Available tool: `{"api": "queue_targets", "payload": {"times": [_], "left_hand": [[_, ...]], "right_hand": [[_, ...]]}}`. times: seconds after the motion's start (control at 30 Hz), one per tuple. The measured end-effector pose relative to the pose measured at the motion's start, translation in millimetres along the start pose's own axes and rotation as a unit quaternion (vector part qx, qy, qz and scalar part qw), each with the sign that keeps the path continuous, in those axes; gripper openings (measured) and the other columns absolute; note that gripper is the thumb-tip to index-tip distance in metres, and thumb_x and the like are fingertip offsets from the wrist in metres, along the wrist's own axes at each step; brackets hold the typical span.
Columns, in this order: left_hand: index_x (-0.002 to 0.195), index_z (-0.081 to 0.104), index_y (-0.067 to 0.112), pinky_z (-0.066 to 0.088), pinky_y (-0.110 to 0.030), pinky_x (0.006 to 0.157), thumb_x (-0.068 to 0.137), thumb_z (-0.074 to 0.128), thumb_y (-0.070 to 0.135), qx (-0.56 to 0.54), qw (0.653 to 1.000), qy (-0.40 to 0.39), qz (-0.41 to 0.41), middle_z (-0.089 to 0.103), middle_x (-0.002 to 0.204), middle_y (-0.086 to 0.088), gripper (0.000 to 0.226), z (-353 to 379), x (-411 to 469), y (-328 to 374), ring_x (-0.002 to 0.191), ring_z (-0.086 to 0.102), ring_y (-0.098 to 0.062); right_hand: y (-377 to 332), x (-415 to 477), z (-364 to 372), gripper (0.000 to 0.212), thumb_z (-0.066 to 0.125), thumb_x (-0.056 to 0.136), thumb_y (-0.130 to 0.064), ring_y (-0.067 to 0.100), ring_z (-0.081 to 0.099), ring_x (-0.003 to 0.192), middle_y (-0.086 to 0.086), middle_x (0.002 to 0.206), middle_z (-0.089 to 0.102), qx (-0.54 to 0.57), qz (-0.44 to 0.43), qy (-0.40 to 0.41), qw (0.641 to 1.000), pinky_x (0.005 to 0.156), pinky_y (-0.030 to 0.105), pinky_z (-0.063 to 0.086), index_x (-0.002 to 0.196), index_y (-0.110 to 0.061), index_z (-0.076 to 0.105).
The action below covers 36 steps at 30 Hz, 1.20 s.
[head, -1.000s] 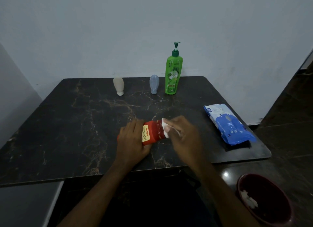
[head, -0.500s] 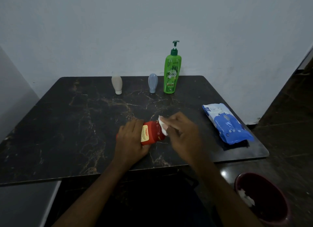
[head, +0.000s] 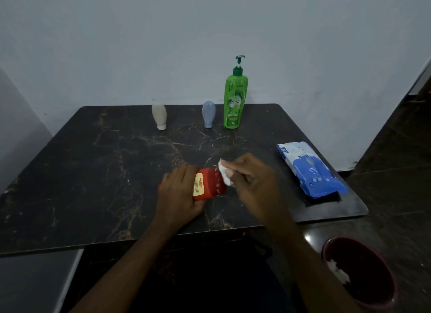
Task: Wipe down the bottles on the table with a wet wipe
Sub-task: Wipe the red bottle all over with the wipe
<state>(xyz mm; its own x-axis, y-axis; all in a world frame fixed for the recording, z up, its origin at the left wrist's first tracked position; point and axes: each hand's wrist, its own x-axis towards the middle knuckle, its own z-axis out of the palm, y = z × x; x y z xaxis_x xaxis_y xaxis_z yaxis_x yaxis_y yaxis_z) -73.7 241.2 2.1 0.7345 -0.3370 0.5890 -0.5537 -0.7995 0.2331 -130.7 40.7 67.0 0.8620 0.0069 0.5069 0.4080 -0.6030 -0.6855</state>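
Note:
A red bottle (head: pixel 210 184) with a yellow label lies on its side near the front of the dark marble table (head: pixel 93 172). My left hand (head: pixel 178 193) grips its left part and hides that end. My right hand (head: pixel 251 184) pinches a white wet wipe (head: pixel 225 175) against the bottle's right end. At the back stand a tall green pump bottle (head: pixel 235 100), a small blue bottle (head: pixel 208 114) and a small beige bottle (head: pixel 159 116), the two small ones cap-down.
A blue and white pack of wipes (head: pixel 310 170) lies at the table's right edge. On the floor at lower right sits a dark red bin (head: pixel 363 273) with white wipes inside. A grey wall runs close behind the table.
My right hand and the wipe have slid a little leftward along the red bottle's end. The left hand keeps its hold and the bottle stays on its side.

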Motion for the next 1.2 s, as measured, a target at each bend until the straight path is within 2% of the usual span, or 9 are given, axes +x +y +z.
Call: {"api": "queue_targets", "payload": {"times": [0.17,0.37,0.53,0.7,0.8,0.9,1.03,1.13,1.2], "left_hand": [[0.124,0.053,0.016,0.043,-0.035,0.084,0.063,0.089,0.035,0.001,1.0,0.021,-0.005,0.066,0.109,-0.009,0.074,0,-1,-2,0.096,0.063,-0.024],[0.122,0.052,0.019,0.043,-0.036,0.084,0.068,0.075,0.045,-0.004,1.0,0.009,-0.015,0.064,0.109,-0.006,0.065,0,1,0,0.096,0.061,-0.022],[0.122,0.051,0.019,0.047,-0.038,0.082,0.068,0.075,0.046,-0.001,1.0,0.006,-0.008,0.063,0.107,-0.005,0.065,-1,0,2,0.094,0.061,-0.022],[0.124,0.052,0.017,0.05,-0.041,0.085,0.063,0.088,0.038,-0.005,1.0,0.011,-0.014,0.066,0.11,-0.007,0.074,-1,-2,-2,0.098,0.064,-0.024],[0.124,0.05,0.019,0.049,-0.04,0.084,0.066,0.082,0.043,-0.004,1.0,0.014,-0.018,0.066,0.109,-0.007,0.071,-1,-1,-1,0.097,0.063,-0.024],[0.124,0.05,0.019,0.048,-0.039,0.081,0.069,0.074,0.046,-0.004,1.0,0.016,-0.017,0.065,0.108,-0.007,0.066,-1,1,1,0.094,0.063,-0.024],[0.122,0.049,0.02,0.044,-0.037,0.084,0.07,0.072,0.045,-0.024,0.999,0.02,-0.045,0.065,0.108,-0.006,0.062,-1,0,1,0.096,0.063,-0.023],[0.118,0.053,0.018,0.045,-0.037,0.083,0.074,0.069,0.043,-0.065,0.994,0.035,-0.076,0.063,0.104,-0.003,0.054,-4,3,1,0.093,0.061,-0.02],[0.115,0.053,0.019,0.049,-0.034,0.078,0.081,0.075,0.039,-0.123,0.985,0.051,-0.112,0.061,0.101,0.0,0.045,-11,9,7,0.088,0.06,-0.015]], "right_hand": [[-9,-32,19,0.031,0.057,0.093,-0.004,0.002,0.054,0.085,-0.003,0.097,0.058,-0.026,-0.069,0.048,0.996,0.074,0.01,0.045,0.122,-0.01,0.066],[15,-49,-6,0.029,0.061,0.088,-0.014,0.0,0.055,0.079,-0.01,0.096,0.059,-0.099,-0.092,-0.082,0.987,0.068,0.013,0.05,0.116,-0.016,0.067],[15,-11,-9,0.023,0.061,0.093,-0.017,0.003,0.062,0.078,-0.008,0.093,0.063,-0.015,-0.041,0.033,0.999,0.066,0.015,0.051,0.114,-0.024,0.067],[-9,-9,20,0.036,0.061,0.093,-0.006,-0.002,0.052,0.089,-0.008,0.104,0.056,-0.073,-0.026,0.043,0.996,0.081,0.004,0.045,0.127,-0.018,0.063],[-9,-26,23,0.033,0.06,0.092,-0.004,-0.002,0.05,0.088,-0.001,0.101,0.059,-0.073,-0.071,0.048,0.994,0.078,0.003,0.04,0.124,-0.008,0.065],[-4,-40,20,0.034,0.05,0.093,-0.013,-0.001,0.052,0.088,0.001,0.1,0.061,-0.065,-0.099,0.033,0.992,0.078,0.007,0.044,0.122,-0.004,0.065],[16,-43,13,0.035,0.047,0.093,-0.021,0.0,0.055,0.081,-0.002,0.098,0.061,-0.096,-0.068,0.013,0.993,0.07,0.008,0.045,0.119,-0.009,0.067],[24,-41,11,0.027,0.062,0.092,-0.006,-0.002,0.058,0.088,-0.009,0.096,0.06,-0.044,0.003,0.029,0.999,0.072,0.005,0.045,0.116,-0.015,0.07],[22,-41,11,0.023,0.066,0.092,-0.009,0.001,0.062,0.088,-0.01,0.094,0.063,0.009,0.028,0.036,0.999,0.073,0.007,0.046,0.112,-0.019,0.073]]}}
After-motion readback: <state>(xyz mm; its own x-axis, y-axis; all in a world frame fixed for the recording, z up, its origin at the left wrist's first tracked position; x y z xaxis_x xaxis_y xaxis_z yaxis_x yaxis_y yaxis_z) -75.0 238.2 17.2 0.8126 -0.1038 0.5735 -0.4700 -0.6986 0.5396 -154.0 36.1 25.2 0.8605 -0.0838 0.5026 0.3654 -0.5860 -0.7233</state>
